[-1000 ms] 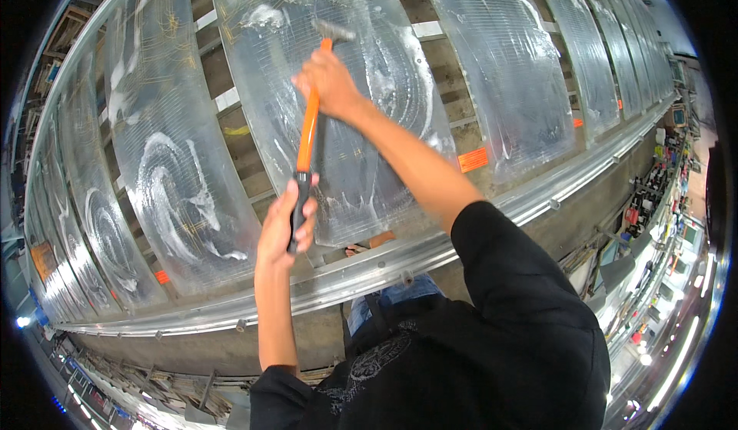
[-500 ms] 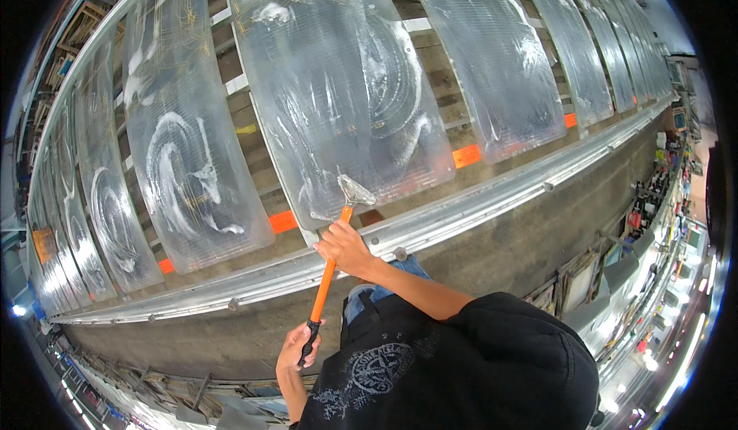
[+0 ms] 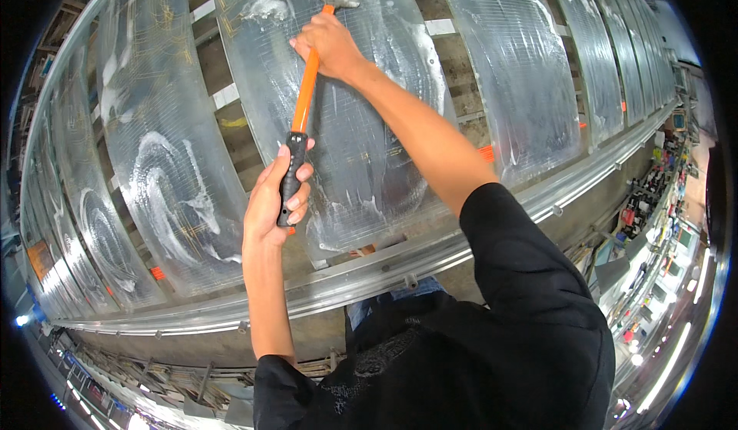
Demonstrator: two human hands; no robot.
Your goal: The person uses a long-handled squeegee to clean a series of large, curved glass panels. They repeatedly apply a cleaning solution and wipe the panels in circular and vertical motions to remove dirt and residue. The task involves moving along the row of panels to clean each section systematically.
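A long-handled scraper [image 3: 305, 95] with an orange shaft and black grip lies across the middle clear panel [image 3: 357, 184]. Its flat head rests by a patch of white foam [image 3: 265, 7] toward the panel's far part. My left hand [image 3: 269, 195] is closed round the black grip at the near end. Higher up, my right hand [image 3: 329, 45] wraps the orange shaft just below the head, with that arm stretched forward. Fine ribbed lines and yellowish marks show on the panel, along with wet streaks.
More clear panels lie side by side, such as a left one [image 3: 173, 199] with swirled foam and a right one [image 3: 523, 91]. Slats and gaps show between them. A metal rail [image 3: 369, 270] runs along the near edge. Shelves with assorted items [image 3: 642, 207] stand at right.
Both hands have pushed the scraper forward, from the panel's near edge to its far part. Both arms are now more extended, and my body leans closer to the rail.
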